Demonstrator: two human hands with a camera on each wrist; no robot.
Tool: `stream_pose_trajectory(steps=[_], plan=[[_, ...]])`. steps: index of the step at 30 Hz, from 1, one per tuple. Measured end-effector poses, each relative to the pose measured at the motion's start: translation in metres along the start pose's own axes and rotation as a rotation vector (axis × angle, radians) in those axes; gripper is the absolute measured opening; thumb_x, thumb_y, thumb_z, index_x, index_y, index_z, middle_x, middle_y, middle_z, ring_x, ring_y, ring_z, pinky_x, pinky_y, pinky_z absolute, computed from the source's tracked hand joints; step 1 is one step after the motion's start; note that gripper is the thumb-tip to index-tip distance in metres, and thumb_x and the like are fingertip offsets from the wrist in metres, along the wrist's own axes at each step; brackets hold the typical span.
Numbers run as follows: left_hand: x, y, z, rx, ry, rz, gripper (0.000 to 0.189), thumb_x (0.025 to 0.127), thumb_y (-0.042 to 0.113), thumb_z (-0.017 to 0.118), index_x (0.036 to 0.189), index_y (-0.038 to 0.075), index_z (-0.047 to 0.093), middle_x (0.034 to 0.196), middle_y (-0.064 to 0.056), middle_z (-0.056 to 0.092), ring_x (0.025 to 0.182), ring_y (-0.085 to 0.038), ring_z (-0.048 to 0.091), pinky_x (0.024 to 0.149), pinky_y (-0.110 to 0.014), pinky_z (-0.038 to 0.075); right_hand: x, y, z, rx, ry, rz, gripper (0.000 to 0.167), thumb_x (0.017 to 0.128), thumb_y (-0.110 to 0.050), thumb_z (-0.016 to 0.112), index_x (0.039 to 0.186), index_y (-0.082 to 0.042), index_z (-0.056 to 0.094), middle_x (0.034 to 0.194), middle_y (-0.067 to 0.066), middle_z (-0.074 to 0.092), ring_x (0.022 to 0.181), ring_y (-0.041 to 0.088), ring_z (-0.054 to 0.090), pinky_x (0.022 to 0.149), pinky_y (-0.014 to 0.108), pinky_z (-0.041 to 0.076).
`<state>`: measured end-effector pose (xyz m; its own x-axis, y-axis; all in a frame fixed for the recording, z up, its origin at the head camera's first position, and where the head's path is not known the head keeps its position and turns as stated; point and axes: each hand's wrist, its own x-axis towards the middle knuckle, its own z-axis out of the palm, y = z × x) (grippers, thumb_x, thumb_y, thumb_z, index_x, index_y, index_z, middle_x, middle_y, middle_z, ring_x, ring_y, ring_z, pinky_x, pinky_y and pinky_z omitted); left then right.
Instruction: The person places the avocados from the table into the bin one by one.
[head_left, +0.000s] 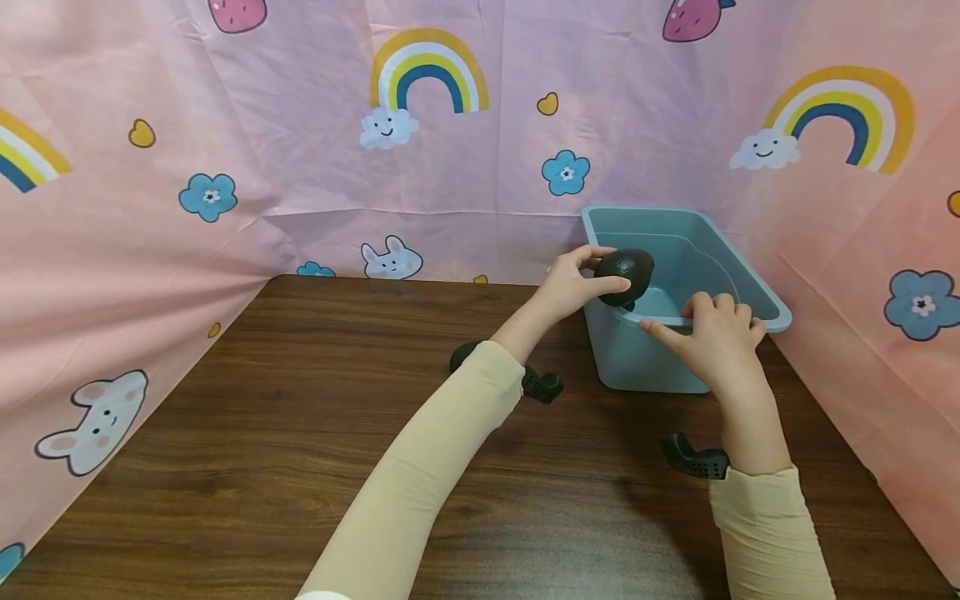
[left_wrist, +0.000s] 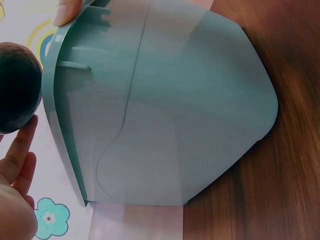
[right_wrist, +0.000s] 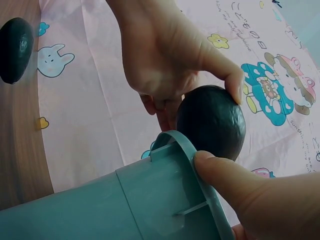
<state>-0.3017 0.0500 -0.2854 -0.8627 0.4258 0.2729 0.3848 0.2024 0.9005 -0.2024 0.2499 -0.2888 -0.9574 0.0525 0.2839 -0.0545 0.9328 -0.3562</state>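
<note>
My left hand (head_left: 572,287) holds a dark, smooth avocado (head_left: 627,275) between thumb and fingers, over the left front corner of a blue-green plastic bin (head_left: 645,354). In the right wrist view the held avocado (right_wrist: 212,122) is just above the bin's rim (right_wrist: 186,145). My right hand (head_left: 716,337) grips the bin's front rim, thumb on the outside and fingers curled over toward the inside. A second avocado (right_wrist: 16,50) lies on the table; the left forearm partly covers this other avocado (head_left: 462,356) in the head view.
The bin stands at the back right of the brown wooden table (head_left: 300,433). A printed cloth (head_left: 465,175) hangs behind it and along both sides. Black wrist mounts (head_left: 696,458) stick out from both wrists.
</note>
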Motion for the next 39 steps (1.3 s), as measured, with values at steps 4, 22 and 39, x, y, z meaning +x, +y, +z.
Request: stream_pose_trajectory(steps=[4, 22, 39], plan=[[0.002, -0.001, 0.005, 0.028, 0.014, -0.014, 0.054, 0.081, 0.039, 0.075, 0.130, 0.023, 0.060, 0.112, 0.003, 0.057, 0.117, -0.021, 0.037, 0.079, -0.031, 0.045, 0.000, 0.000, 0.000, 0.000, 0.001, 0.002, 0.075, 0.082, -0.070, 0.056, 0.098, 0.003, 0.048, 0.099, 0.025, 0.039, 0.098, 0.050, 0.031, 0.086, 0.071, 0.014], [0.010, -0.005, 0.023, 0.056, 0.082, -0.069, 0.052, 0.080, 0.047, 0.074, 0.126, 0.025, 0.063, 0.109, 0.010, 0.059, 0.119, -0.021, 0.034, 0.084, -0.037, 0.043, 0.000, 0.000, 0.000, 0.002, -0.007, -0.002, 0.075, 0.082, -0.070, 0.055, 0.096, 0.003, 0.048, 0.097, 0.025, 0.039, 0.097, 0.050, 0.031, 0.086, 0.071, 0.014], [0.010, -0.002, 0.036, 0.305, 0.102, -0.029, 0.067, 0.078, 0.054, 0.074, 0.135, 0.024, 0.055, 0.122, 0.004, 0.059, 0.120, -0.012, 0.042, 0.109, -0.039, 0.014, 0.001, 0.000, 0.000, 0.003, -0.004, -0.003, 0.080, 0.080, -0.074, 0.053, 0.097, 0.004, 0.048, 0.099, 0.026, 0.039, 0.099, 0.052, 0.030, 0.086, 0.072, 0.013]])
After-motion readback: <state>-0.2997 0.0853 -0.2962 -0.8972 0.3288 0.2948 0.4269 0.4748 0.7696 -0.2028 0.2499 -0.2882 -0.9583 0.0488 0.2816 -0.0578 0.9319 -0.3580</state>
